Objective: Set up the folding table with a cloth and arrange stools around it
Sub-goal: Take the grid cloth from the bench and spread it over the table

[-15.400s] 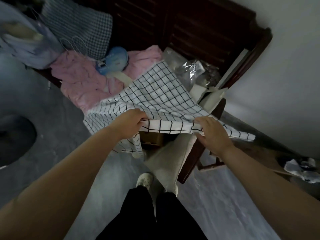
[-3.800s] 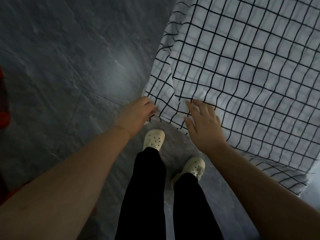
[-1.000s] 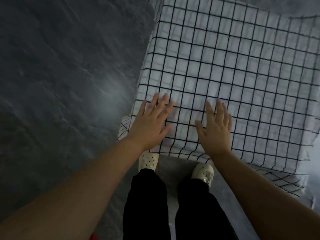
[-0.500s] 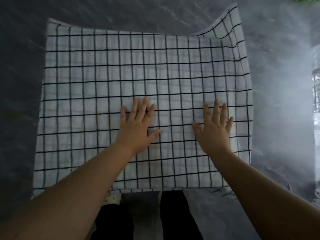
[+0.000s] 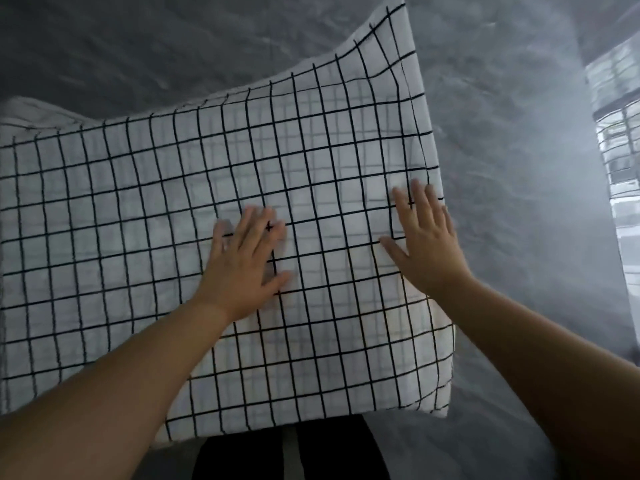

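One checked cloth (image 5: 145,237) lies spread over the table, which it hides. Grey floor (image 5: 519,133) surrounds it. Two flat, spread hands, left hand (image 5: 242,261) and right hand (image 5: 427,247), press it, gripping nothing.

White cloth (image 5: 138,209), black grid
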Motion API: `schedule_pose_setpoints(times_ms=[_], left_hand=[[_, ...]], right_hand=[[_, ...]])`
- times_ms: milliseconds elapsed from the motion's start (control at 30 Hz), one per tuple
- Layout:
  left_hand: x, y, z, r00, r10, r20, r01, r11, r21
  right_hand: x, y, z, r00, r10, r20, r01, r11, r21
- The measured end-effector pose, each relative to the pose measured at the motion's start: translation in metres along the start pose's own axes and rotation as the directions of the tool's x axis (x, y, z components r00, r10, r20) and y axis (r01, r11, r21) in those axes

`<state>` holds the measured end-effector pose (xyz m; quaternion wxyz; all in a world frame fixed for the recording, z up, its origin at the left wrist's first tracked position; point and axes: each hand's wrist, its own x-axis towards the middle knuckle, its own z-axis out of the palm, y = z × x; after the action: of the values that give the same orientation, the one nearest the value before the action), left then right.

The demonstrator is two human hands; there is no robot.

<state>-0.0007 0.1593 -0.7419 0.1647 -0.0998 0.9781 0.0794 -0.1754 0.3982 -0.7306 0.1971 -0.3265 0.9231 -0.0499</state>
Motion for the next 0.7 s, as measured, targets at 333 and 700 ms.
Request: schedule_pose_setpoints(times_ms=[333,700], left_hand=[[0.092,-0.018,-0.025,0.980,0.105,-0.172,-0.109,0.994,-0.014],[0.110,-0.052,-0.015,0.985,0.138,-0.101,-0.135,0.990,0.034]], right_hand=[[0.089,-0.019,-0.005,0.991,0.124,0.045,-0.129,0.985,0.111],[0.117,-0.016,0.018,0.949,0.279,0.149,-0.316,0.831,0.458]])
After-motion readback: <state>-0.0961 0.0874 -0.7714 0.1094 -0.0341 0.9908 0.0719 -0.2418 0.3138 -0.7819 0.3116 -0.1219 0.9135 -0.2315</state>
